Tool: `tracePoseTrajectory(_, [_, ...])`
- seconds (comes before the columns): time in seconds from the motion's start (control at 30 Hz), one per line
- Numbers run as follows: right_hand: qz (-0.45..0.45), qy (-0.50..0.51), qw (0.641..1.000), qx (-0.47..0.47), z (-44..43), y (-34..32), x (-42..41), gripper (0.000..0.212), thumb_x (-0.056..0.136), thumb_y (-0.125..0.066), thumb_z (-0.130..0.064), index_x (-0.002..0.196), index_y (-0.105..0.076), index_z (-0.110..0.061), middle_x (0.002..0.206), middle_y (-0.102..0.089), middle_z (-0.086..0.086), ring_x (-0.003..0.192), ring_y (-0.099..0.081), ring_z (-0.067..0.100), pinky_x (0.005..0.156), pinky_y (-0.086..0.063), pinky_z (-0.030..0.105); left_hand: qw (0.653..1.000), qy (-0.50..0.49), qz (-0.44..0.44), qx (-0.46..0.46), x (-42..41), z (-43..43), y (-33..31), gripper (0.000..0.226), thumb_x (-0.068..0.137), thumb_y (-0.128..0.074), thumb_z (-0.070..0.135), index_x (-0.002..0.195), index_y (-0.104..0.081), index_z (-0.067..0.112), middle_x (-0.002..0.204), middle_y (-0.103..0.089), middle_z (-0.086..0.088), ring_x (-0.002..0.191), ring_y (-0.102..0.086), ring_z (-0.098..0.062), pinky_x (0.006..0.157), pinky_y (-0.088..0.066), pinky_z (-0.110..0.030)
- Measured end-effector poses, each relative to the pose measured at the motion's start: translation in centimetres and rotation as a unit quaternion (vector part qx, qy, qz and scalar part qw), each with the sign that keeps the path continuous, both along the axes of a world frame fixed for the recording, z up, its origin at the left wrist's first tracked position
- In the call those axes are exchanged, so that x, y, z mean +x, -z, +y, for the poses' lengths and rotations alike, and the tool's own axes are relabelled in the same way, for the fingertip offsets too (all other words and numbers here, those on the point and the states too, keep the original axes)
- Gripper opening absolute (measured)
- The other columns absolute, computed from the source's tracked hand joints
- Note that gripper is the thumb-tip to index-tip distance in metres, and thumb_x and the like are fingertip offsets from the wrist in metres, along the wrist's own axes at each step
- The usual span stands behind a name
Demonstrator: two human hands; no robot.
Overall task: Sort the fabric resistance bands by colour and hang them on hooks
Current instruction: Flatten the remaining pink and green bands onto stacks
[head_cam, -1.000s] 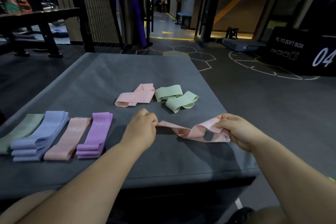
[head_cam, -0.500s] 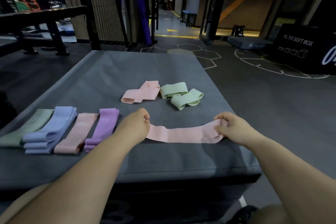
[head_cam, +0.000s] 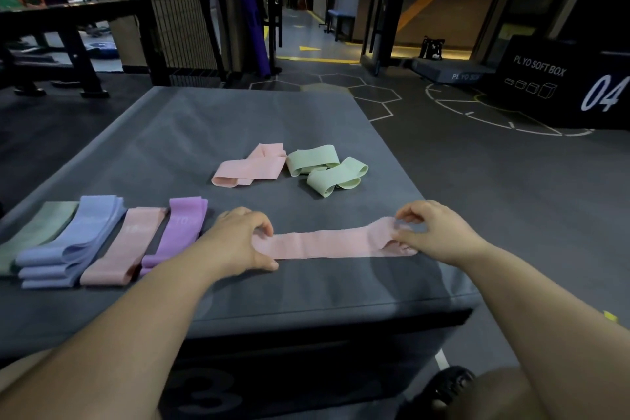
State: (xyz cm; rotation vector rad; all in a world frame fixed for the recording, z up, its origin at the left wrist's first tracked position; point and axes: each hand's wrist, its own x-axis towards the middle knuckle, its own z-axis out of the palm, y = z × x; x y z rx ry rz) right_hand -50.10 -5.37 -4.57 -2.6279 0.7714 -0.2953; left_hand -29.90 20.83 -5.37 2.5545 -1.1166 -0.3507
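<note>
A pink fabric band [head_cam: 327,244] lies flat and stretched out across the front of the grey padded box [head_cam: 238,119]. My left hand [head_cam: 242,239] pinches its left end and my right hand [head_cam: 433,232] pinches its right end. At the left, sorted bands lie side by side: a dark green one [head_cam: 37,232], a blue stack [head_cam: 78,239], a pink one [head_cam: 126,245] and a purple stack [head_cam: 180,232]. Further back a loose pink band [head_cam: 252,165] and two light green bands [head_cam: 327,169] lie crumpled. No hooks are in view.
The box's front edge [head_cam: 306,314] drops to the floor just below my arms. A black plyo soft box [head_cam: 562,82] stands at the right, a bench [head_cam: 68,27] and wire fence [head_cam: 177,10] at the back left. Dark gym floor [head_cam: 494,198] surrounds the box.
The pink band was twisted and lifted between my hands; it has been untwisted and laid flat on the box. My right fingers have shifted at its end.
</note>
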Motion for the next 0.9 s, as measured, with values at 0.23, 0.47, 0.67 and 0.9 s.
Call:
tracePoseTrajectory(0.23, [0.043, -0.025, 0.999, 0.013, 0.6, 0.0, 0.0, 0.043, 0.074, -0.081, -0.039, 0.112, -0.068, -0.026, 0.102, -0.064, -0.012, 0.093, -0.056, 0.003, 0.080, -0.037, 0.015, 1.000, -0.012, -0.010, -0.022, 0.5, 0.3, 0.6, 0.029, 0.075, -0.079, 0.040, 0.094, -0.058, 0.034, 0.112, -0.049, 0.007, 0.103, -0.050, -0.013, 0.086, -0.038, -0.023])
tracePoseTrajectory(0.47, [0.039, 0.007, 0.999, 0.012, 0.4, 0.0, 0.0, 0.023, 0.081, -0.076, -0.032, 0.102, -0.068, -0.027, 0.090, -0.065, -0.016, 0.081, -0.057, 0.001, 0.064, -0.037, 0.007, 0.999, -0.029, -0.010, -0.043, 0.7, 0.5, 0.4, 0.023, 0.075, -0.079, 0.041, 0.086, -0.061, 0.032, 0.106, -0.050, 0.004, 0.096, -0.050, -0.013, 0.080, -0.035, -0.023])
tracePoseTrajectory(0.67, [0.012, 0.014, 0.997, 0.071, 0.0, -0.3, -0.5, 0.013, 0.081, -0.076, -0.036, 0.078, -0.074, -0.024, 0.075, -0.068, -0.011, 0.071, -0.058, 0.001, 0.064, -0.041, 0.016, 0.997, -0.044, -0.019, -0.057, 0.7, 0.4, 0.3, 0.019, 0.078, -0.076, 0.042, 0.082, -0.065, 0.027, 0.100, -0.053, 0.005, 0.090, -0.052, -0.012, 0.076, -0.036, -0.023])
tracePoseTrajectory(0.9, [-0.043, 0.036, 0.977, 0.204, -0.7, -0.1, -0.8, 0.024, 0.090, -0.068, -0.033, 0.075, -0.074, -0.015, 0.073, -0.072, -0.003, 0.069, -0.061, 0.007, 0.071, -0.045, 0.021, 0.996, -0.063, -0.032, -0.055, 0.8, 0.3, 0.2, 0.015, 0.089, -0.063, 0.034, 0.075, -0.058, 0.032, 0.097, -0.054, 0.006, 0.087, -0.055, -0.015, 0.079, -0.047, -0.029])
